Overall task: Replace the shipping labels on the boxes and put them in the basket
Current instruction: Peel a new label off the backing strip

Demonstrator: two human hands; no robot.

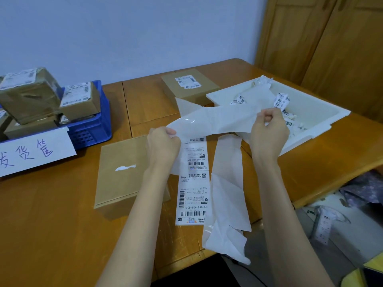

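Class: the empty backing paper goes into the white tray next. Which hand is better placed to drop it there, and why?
Right. The right hand grips the backing paper beside the white tray; the left hand holds the far end, over the box.

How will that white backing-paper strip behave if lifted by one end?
Likely floppy: the backing-paper strip sags and creases between both hands and trails off the table edge. Probably very light. Its glossy sheen near the left hand suggests a slippery surface.

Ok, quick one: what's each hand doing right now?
Left hand: curled, grip on the near end of the white backing paper.
Right hand: curled, pinching the same paper's far end.
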